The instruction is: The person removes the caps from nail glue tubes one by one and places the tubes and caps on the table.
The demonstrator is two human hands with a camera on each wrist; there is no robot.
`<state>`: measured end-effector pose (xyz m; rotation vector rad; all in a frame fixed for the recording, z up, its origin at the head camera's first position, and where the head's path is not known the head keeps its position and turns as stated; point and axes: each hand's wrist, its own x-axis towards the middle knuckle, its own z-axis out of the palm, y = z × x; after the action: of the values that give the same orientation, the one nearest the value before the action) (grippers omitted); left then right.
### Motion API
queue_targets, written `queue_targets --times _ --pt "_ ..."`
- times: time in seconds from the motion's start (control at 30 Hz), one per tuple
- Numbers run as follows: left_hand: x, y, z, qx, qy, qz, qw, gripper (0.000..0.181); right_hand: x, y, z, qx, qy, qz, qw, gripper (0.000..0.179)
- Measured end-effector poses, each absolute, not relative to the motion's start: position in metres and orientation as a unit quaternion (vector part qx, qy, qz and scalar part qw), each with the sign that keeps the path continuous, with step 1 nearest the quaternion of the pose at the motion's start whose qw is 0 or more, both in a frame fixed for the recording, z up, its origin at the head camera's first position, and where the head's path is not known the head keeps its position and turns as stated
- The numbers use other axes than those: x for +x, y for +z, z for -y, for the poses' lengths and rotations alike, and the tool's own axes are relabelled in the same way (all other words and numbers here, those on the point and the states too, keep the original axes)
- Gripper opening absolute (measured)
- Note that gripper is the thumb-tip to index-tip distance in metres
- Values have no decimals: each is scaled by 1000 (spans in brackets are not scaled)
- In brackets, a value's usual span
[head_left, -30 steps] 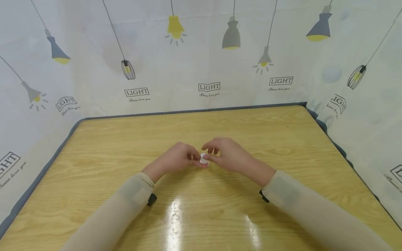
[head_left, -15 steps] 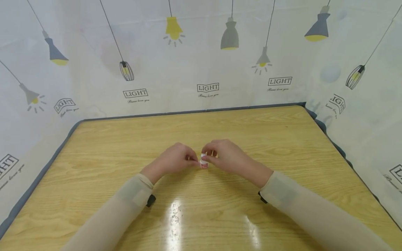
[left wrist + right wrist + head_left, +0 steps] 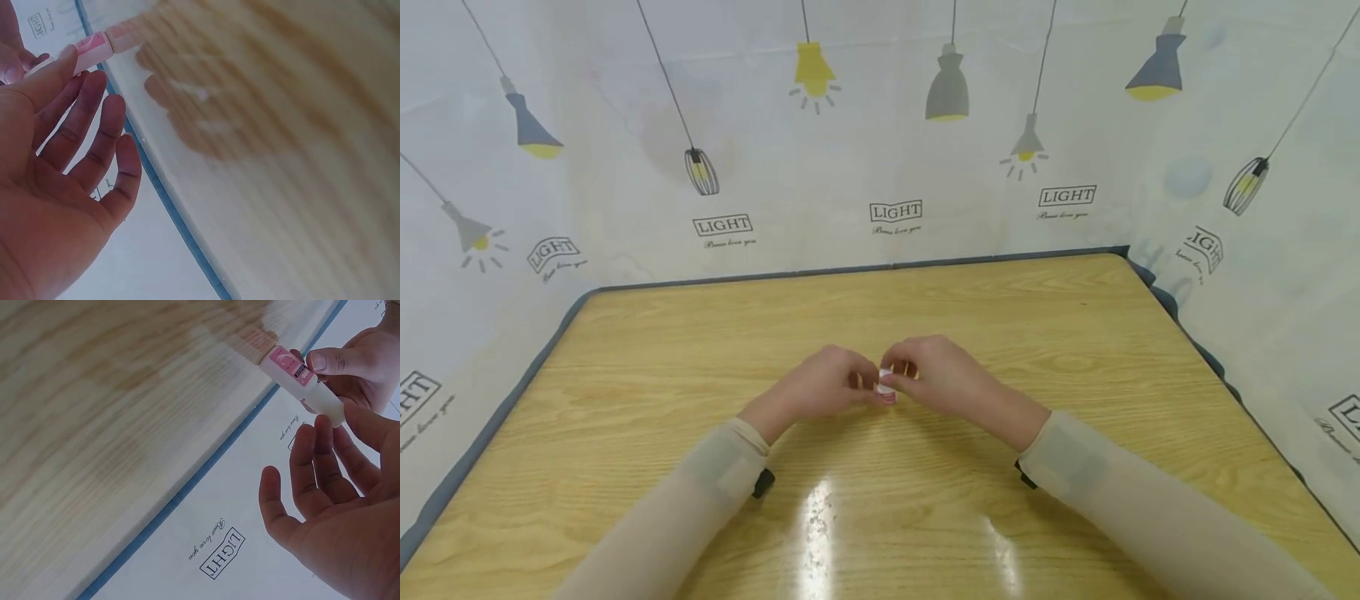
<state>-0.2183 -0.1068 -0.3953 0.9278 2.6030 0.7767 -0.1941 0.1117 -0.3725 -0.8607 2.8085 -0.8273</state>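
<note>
1. Left hand (image 3: 829,383) pinches the small pink-labelled bottle (image 3: 292,367), upright on the counter (image 3: 685,342) between both hands.
2. Right hand (image 3: 947,379) pinches its white cap (image 3: 325,403).
3. The bottle's contents are hidden.

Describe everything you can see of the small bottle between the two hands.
The small bottle looks like white plastic, with a pink label bearing a pale design and lettering too small to read. Its plain white top, apparently a cap, is in place. It stands upright and appears to rest on the wooden table, near the middle. The right hand pinches the top; the left hand grips the body from its side.
</note>
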Motion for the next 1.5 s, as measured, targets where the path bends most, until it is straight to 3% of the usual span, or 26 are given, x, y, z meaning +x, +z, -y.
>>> queue_targets --times 0.47,0.87,1.27,1.5 --pt "-221 -397 109 328 240 -908 105 11 -192 -371 -111 -276 -274 -921 41 15" --pt "-218 -395 109 301 238 -911 154 11 -192 -374 -110 -263 -278 -922 52 14" --pt "-218 -394 105 304 266 -903 146 25 -192 -372 -111 -250 -287 -923 59 16" --pt "-220 -400 106 308 301 -887 168 14 -192 -378 -115 -241 -334 -909 68 12"
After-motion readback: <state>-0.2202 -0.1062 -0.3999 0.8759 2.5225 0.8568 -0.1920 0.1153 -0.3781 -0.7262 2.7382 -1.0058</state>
